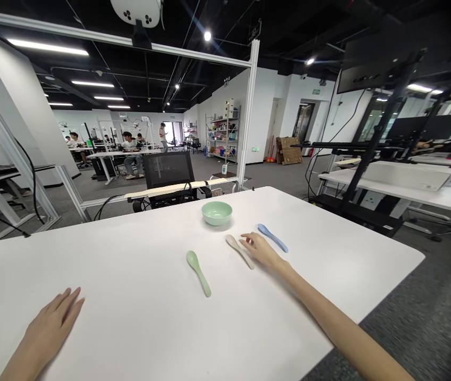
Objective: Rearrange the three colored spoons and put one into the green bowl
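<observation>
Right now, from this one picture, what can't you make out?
Head view, hidden: the palm of the right hand, behind its own back; whether its fingertips touch the beige spoon I can't tell.
Head view, cut off: the arm behind the left hand, by the bottom edge.
Head view, hidden: the underside of the green bowl, by its own wall.
Head view, too small: labels on the distant shelved goods.

ceiling: black, white strip lights | walls: white | floor: dark grey | back: loaded metal rack, brown wooden panel to its right | near: 1 black mesh chair beyond metal frame | right: white desk
</observation>
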Tool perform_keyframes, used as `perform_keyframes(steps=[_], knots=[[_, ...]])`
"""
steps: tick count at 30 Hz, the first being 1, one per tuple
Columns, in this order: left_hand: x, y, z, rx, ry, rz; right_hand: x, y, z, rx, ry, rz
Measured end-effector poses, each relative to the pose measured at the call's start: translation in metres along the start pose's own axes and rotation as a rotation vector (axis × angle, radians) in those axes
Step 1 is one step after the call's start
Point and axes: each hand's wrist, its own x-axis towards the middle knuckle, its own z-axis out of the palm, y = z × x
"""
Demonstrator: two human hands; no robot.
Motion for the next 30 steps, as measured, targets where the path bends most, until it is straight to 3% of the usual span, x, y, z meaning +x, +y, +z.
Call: perform_keyframes(steps=[4,8,12,16,22,30], knots=[[-0.001,0.004,-0.002,-0.018,-0.022,-0.023,-0.019,-0.021,0.004,0.041,-0.079,0.023],[-0.001,0.005,-0.002,0.002,-0.051,-0.021,-0.015,-0.027,-0.004,0.019,0.01,-0.015],[-0.001,0.004,-0.003,0.007,-0.066,-0.011,0.027,-0.035,-0.035,-0.037,0.103,-0.035],[-0.002,0.005,-0.003,0.003,-0.08,-0.005,0.086,-0.051,-0.055,-0.109,0.042,-0.083],[-0.003,0.01,-0.006,0.009,-0.07,-0.024,0.148,-0.066,-0.035,-0.349,-0.108,0.02],[-0.002,0.003,0.001,-0.011,-0.009,0.01,0.162,-0.066,-0.005,-0.427,-0.123,0.073]])
